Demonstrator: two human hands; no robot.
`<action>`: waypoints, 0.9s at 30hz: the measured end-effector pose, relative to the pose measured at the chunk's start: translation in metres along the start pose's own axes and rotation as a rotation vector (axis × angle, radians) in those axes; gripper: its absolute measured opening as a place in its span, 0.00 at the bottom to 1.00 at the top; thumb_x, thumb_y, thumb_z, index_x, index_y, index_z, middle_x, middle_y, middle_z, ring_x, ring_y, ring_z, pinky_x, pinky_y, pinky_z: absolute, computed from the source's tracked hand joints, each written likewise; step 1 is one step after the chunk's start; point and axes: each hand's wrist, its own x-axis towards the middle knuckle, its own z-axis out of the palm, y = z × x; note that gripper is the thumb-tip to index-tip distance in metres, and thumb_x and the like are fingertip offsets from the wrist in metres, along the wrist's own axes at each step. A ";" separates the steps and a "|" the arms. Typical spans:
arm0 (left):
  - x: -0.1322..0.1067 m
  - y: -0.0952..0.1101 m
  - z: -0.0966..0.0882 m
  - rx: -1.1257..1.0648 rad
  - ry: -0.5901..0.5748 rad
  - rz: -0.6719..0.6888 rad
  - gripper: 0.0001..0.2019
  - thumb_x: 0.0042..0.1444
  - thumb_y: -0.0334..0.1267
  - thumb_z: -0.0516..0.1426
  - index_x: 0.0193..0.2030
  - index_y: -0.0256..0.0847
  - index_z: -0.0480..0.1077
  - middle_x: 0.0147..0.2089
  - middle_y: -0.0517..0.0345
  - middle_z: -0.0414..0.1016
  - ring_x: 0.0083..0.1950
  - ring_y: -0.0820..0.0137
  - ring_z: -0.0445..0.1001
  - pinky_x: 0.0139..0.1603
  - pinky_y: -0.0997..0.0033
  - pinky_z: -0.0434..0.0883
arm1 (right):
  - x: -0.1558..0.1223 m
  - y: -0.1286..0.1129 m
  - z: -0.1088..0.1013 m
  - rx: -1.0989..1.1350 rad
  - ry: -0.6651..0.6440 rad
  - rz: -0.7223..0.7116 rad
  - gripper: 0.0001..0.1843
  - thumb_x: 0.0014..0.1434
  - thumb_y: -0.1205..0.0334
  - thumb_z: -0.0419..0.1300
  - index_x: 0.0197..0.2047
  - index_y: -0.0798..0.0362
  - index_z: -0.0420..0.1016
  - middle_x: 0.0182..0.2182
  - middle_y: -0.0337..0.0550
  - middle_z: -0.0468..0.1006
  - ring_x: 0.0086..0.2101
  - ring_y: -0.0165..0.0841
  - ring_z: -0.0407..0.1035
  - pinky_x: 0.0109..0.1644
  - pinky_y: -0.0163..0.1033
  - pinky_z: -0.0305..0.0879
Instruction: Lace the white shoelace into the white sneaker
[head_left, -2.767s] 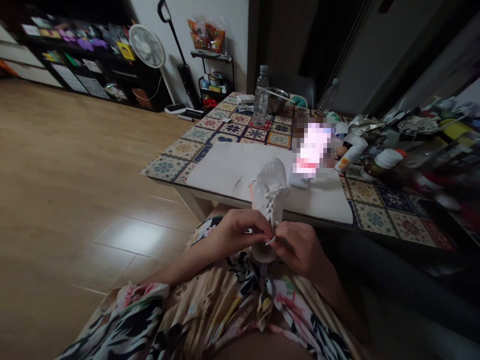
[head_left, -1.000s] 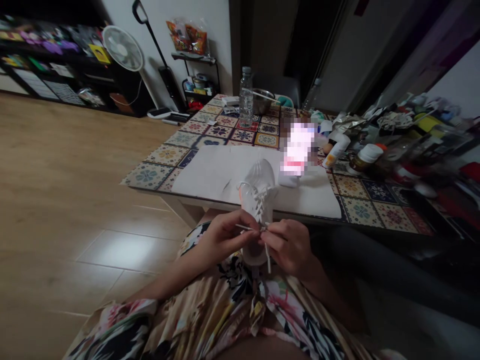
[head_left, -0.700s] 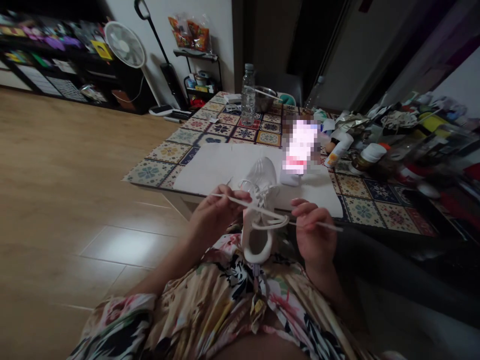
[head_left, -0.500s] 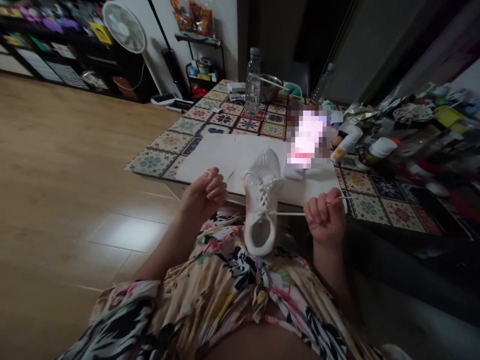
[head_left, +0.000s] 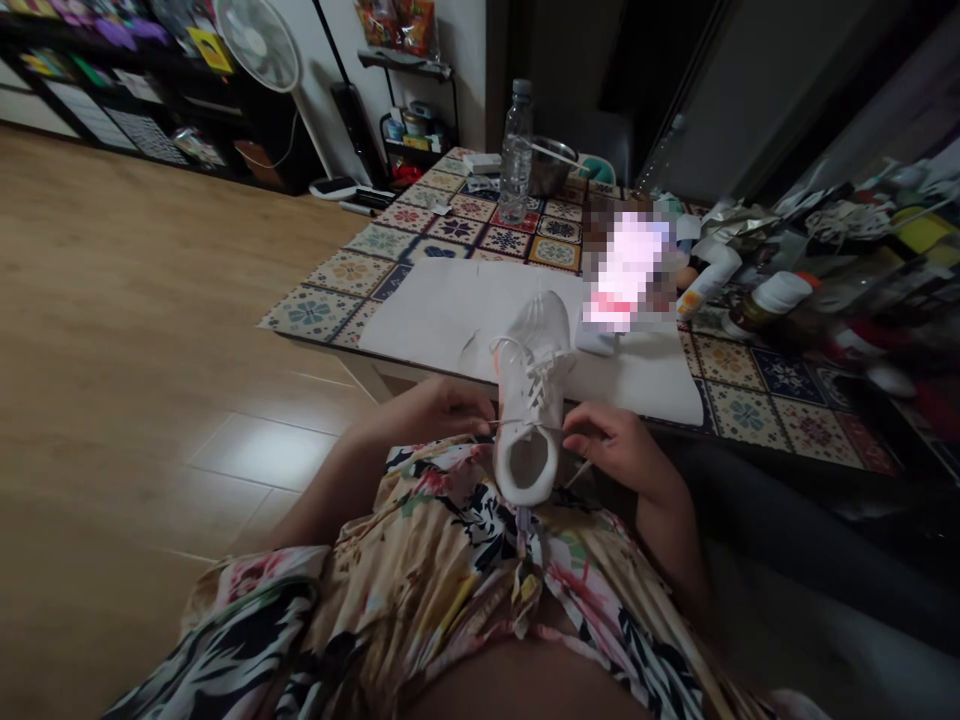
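A white sneaker [head_left: 534,350] points away from me, its heel end over my lap and its toe over the table's near edge. White shoelaces [head_left: 537,385] criss-cross up its front. My left hand [head_left: 450,412] is beside the shoe's left side, thumb and fingers pinched on a shoelace near the collar. On the other side, my right hand [head_left: 619,445] pinches the shoelace close to the top eyelets, and a loose lace end hangs below its fingers. The shoe opening [head_left: 528,462] faces up towards me.
A white sheet [head_left: 435,310] lies on the tile-patterned table [head_left: 307,312]. A blurred-out lit screen [head_left: 628,270] stands right of the shoe. Behind are a plastic bottle [head_left: 516,160] and a metal bowl [head_left: 551,170]. Bottles and clutter [head_left: 772,300] crowd the right side.
Both hands have come inward from out wide to the shoe's collar. The lace that my right hand held stretched out to the right is now gripped close to the shoe.
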 end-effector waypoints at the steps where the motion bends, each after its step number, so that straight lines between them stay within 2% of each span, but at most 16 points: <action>1: 0.000 -0.001 0.000 0.029 -0.001 -0.001 0.12 0.59 0.42 0.60 0.35 0.34 0.78 0.32 0.53 0.80 0.31 0.71 0.74 0.32 0.78 0.70 | 0.000 -0.001 0.000 -0.007 -0.015 0.016 0.16 0.63 0.47 0.61 0.36 0.52 0.75 0.29 0.39 0.76 0.28 0.30 0.67 0.33 0.34 0.62; 4: 0.001 -0.001 -0.004 0.098 -0.007 0.039 0.15 0.63 0.44 0.58 0.35 0.34 0.78 0.32 0.52 0.79 0.33 0.71 0.74 0.34 0.77 0.70 | -0.001 0.001 -0.004 0.020 -0.072 0.046 0.16 0.64 0.48 0.60 0.35 0.52 0.76 0.30 0.41 0.78 0.31 0.32 0.70 0.36 0.35 0.65; 7: -0.001 0.002 -0.010 0.145 -0.050 0.183 0.16 0.63 0.46 0.59 0.33 0.35 0.79 0.38 0.47 0.78 0.39 0.68 0.75 0.41 0.73 0.72 | -0.002 0.006 -0.011 0.133 -0.133 0.036 0.16 0.63 0.48 0.61 0.33 0.52 0.76 0.29 0.41 0.77 0.30 0.32 0.70 0.36 0.36 0.65; 9: -0.002 0.005 -0.012 0.122 -0.044 0.268 0.15 0.62 0.46 0.60 0.33 0.37 0.79 0.43 0.44 0.77 0.45 0.65 0.76 0.47 0.68 0.73 | -0.003 0.009 -0.013 0.266 -0.148 -0.013 0.15 0.61 0.49 0.64 0.31 0.51 0.77 0.30 0.41 0.76 0.32 0.33 0.70 0.39 0.38 0.67; 12: -0.003 0.011 -0.009 0.045 -0.020 0.353 0.12 0.60 0.45 0.63 0.32 0.38 0.79 0.49 0.42 0.77 0.53 0.61 0.75 0.56 0.62 0.72 | -0.002 0.008 -0.009 0.448 -0.080 -0.101 0.14 0.58 0.48 0.67 0.29 0.49 0.77 0.36 0.44 0.77 0.40 0.37 0.72 0.49 0.44 0.69; 14: -0.002 0.015 0.000 -0.030 0.014 0.398 0.12 0.60 0.44 0.63 0.31 0.38 0.78 0.48 0.44 0.78 0.54 0.60 0.75 0.58 0.60 0.70 | 0.000 0.004 0.001 0.555 -0.009 -0.135 0.14 0.57 0.47 0.68 0.27 0.47 0.77 0.37 0.43 0.79 0.44 0.40 0.74 0.52 0.48 0.69; 16: 0.001 0.017 0.013 -0.148 0.073 0.411 0.12 0.61 0.45 0.62 0.32 0.38 0.78 0.44 0.46 0.79 0.50 0.62 0.77 0.56 0.60 0.72 | 0.004 0.000 0.014 0.665 0.068 -0.151 0.13 0.57 0.47 0.67 0.28 0.46 0.77 0.35 0.41 0.81 0.43 0.40 0.75 0.52 0.50 0.70; 18: 0.005 0.016 0.028 -0.255 0.173 0.369 0.13 0.61 0.45 0.62 0.33 0.38 0.76 0.38 0.49 0.79 0.43 0.65 0.78 0.49 0.64 0.74 | 0.008 -0.004 0.028 0.730 0.161 -0.146 0.11 0.58 0.49 0.67 0.31 0.46 0.78 0.31 0.39 0.81 0.38 0.37 0.76 0.52 0.48 0.70; 20: 0.010 0.014 0.041 -0.277 0.293 0.322 0.14 0.60 0.47 0.62 0.32 0.37 0.76 0.34 0.52 0.78 0.37 0.69 0.77 0.42 0.69 0.74 | 0.011 -0.004 0.039 0.739 0.257 -0.108 0.09 0.58 0.50 0.68 0.32 0.46 0.79 0.27 0.36 0.79 0.30 0.33 0.74 0.44 0.42 0.72; 23: 0.016 0.012 0.049 -0.197 0.372 0.333 0.16 0.59 0.49 0.62 0.32 0.36 0.76 0.33 0.52 0.76 0.36 0.70 0.75 0.41 0.70 0.73 | 0.014 -0.004 0.047 0.632 0.355 -0.033 0.08 0.59 0.53 0.68 0.32 0.47 0.80 0.26 0.36 0.76 0.25 0.29 0.69 0.30 0.35 0.67; 27: 0.019 0.014 0.050 -0.085 0.345 0.427 0.14 0.61 0.47 0.62 0.31 0.38 0.78 0.36 0.51 0.76 0.38 0.70 0.75 0.43 0.70 0.73 | 0.015 -0.008 0.047 0.318 0.415 -0.083 0.04 0.62 0.61 0.64 0.37 0.47 0.82 0.34 0.40 0.78 0.32 0.31 0.72 0.36 0.36 0.70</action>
